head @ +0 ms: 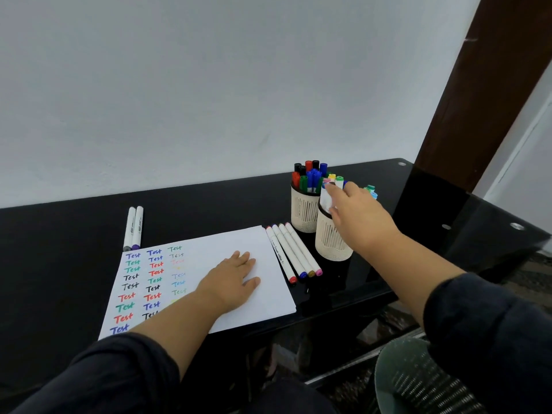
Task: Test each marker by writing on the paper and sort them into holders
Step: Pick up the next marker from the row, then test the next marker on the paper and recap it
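Note:
A white sheet of paper [263, 252] lies on the black table, with columns of the word "Test" in many colours on its left half. My left hand [233, 279] lies flat on the paper, fingers straight. My right hand [355, 213] is over the near cream holder [331, 243] and grips a white marker [327, 198] standing in it. The far cream holder [303, 212] holds several markers with red, black, blue and green caps. Several white markers [294, 252] lie side by side right of the paper. Two markers [133, 227] lie at the paper's top left.
The glass table's right edge [507, 234] is close to the holders. A dark brown post [466, 94] rises behind the table's right corner. A green mesh basket [418, 380] stands below at the lower right. A pale wall runs behind the table.

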{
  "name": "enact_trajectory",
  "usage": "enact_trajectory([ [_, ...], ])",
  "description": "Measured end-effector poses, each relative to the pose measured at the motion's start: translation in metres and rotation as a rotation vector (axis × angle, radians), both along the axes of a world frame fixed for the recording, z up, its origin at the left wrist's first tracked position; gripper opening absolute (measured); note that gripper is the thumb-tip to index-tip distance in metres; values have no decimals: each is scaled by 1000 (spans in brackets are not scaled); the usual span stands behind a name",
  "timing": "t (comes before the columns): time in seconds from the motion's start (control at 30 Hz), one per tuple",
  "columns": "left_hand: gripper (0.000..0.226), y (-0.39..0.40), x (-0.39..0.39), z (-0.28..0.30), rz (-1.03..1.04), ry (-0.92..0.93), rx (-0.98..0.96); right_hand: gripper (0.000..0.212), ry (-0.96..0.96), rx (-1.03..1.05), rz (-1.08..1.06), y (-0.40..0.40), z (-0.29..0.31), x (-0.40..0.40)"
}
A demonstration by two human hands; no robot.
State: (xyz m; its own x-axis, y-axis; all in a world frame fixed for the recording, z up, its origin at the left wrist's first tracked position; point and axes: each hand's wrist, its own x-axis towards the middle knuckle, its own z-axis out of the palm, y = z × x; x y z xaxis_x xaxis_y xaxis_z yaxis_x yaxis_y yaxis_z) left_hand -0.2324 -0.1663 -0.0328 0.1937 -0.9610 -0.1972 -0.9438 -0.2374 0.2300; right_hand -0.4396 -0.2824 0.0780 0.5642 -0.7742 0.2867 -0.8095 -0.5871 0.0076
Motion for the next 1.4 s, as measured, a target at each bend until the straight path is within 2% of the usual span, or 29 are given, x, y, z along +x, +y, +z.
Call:
enact_trajectory([
  [0.27,53,30,15,7,33,30,13,26,221,-13,191,37,13,21],
  [0.4,52,56,37,6,77,48,23,26,299,-93,337,55,8,54],
  [0.63,51,101,98,3,270,61,15,26,329,-105,526,66,-14,132],
  [0.83,53,126,146,5,331,87,21,25,350,-70,603,63,-36,197],
  [0.97,52,130,151,0,321,127,-28,21,354,-27,615,56,-47,232],
  [1.1,52,127,155,-3,326,145,-31,29,337,7,632,45,-62,266],
  [1.27,52,128,160,-7,324,150,-34,66,387,27,676,34,-78,309],
  [1.4,53,129,163,-13,324,154,-60,76,447,41,768,37,-80,332],
])
